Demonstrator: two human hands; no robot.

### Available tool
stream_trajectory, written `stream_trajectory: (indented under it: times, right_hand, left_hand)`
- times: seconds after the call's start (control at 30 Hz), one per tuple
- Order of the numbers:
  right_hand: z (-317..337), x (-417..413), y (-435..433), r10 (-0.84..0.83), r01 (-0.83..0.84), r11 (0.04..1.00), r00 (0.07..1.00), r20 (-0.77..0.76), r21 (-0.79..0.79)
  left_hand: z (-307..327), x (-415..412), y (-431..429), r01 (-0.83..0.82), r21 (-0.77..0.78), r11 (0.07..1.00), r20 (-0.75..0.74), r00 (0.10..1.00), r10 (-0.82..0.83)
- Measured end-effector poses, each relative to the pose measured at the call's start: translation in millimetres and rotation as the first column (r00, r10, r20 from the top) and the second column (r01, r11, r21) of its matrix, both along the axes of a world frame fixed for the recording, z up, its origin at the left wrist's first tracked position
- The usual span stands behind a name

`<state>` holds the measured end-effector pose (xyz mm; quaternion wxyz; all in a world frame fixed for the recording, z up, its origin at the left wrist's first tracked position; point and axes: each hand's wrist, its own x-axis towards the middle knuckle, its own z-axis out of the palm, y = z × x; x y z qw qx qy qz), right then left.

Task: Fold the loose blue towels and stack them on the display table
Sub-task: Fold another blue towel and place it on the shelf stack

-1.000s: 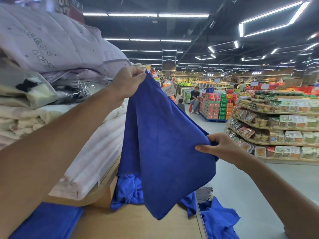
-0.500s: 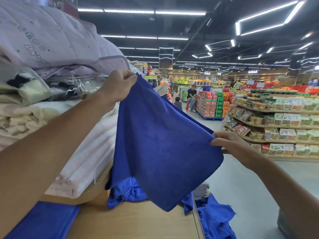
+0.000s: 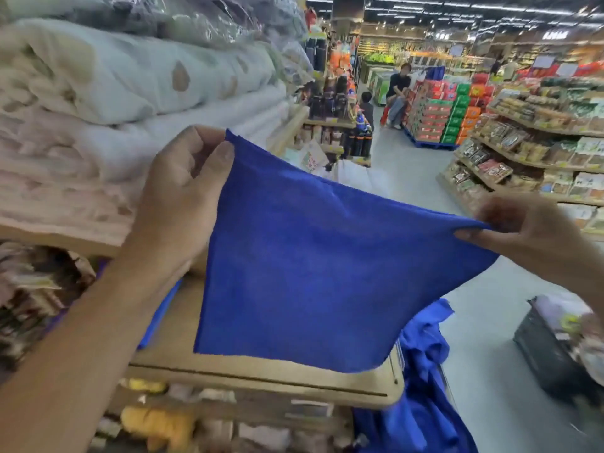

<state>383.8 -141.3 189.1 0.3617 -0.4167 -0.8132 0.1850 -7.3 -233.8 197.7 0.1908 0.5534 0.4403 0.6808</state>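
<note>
Left hand point(image 3: 183, 188) pinches blue towel point(image 3: 313, 276) corner; right hand point(image 3: 529, 230) pinches opposite corner (towel taut above display table point(image 3: 261, 377)).

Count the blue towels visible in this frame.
3 visible: a held towel stretched between the left hand and right hand; a flat towel on the display table beside the left forearm; a crumpled heap at the table's right end, possibly hiding more.
</note>
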Motion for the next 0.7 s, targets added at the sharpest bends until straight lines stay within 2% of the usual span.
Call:
stream_trajectory:
  times: [0.1, 0.17, 0.3, 0.37, 0.47, 0.57, 0.7]
  right_hand:
    - [-18, -3, -12, 0.054, -0.059, 0.995, 0.996, -0.066, -0.079]
    - [-52, -13, -13, 0.070, -0.070, 0.981, 0.998, -0.004, -0.183]
    - [-145, -49, -29, 0.173, -0.075, 0.912, 0.962, 0.211, -0.404]
    - [-181, -63, -36, 0.198, -0.058, 0.883, 0.946, 0.258, -0.465]
    - [-224, -77, -43, 0.229, -0.050, 0.821, 0.941, 0.248, -0.569]
    - [-256, -88, -50, 0.264, -0.042, 0.804, 0.920, 0.291, -0.594]
    - [-283, -98, -56, 0.234, -0.013, 0.870, 0.891, 0.389, -0.492]
  left_hand:
    - [-25, -12, -19, 0.018, 0.013, 1.000, 0.081, 0.997, -0.019]
    - [-43, -14, -25, 0.042, -0.006, 0.999, 0.093, 0.995, -0.041]
    - [-84, -12, -25, 0.074, -0.156, 0.985, 0.005, 0.997, -0.075]
    - [-99, -14, -25, 0.067, -0.219, 0.973, -0.075, 0.994, -0.085]
    - [-115, -18, -31, 0.079, -0.280, 0.957, -0.196, 0.971, -0.137]
    - [-128, -24, -42, 0.100, -0.329, 0.939, -0.272, 0.942, -0.195]
    - [-145, -36, -54, 0.157, -0.414, 0.897, -0.209, 0.942, -0.262]
